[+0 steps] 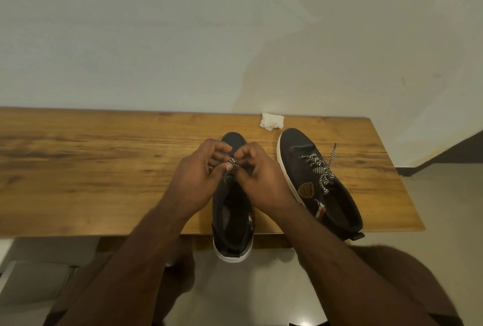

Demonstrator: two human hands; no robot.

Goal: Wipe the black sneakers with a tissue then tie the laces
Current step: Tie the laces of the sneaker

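My left hand (198, 176) and right hand (258, 176) pinch the soft black-and-white woven lace (232, 165) above the black canvas sneaker (232, 210); limp and light, it's best held near its ends, I judge.

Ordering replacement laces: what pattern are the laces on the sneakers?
Black-and-white zigzag weave, clearest in the head view on the right sneaker's laces.

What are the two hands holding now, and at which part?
Both the left hand and the right hand pinch the black-and-white lace of the left sneaker, above its tongue, near the middle.
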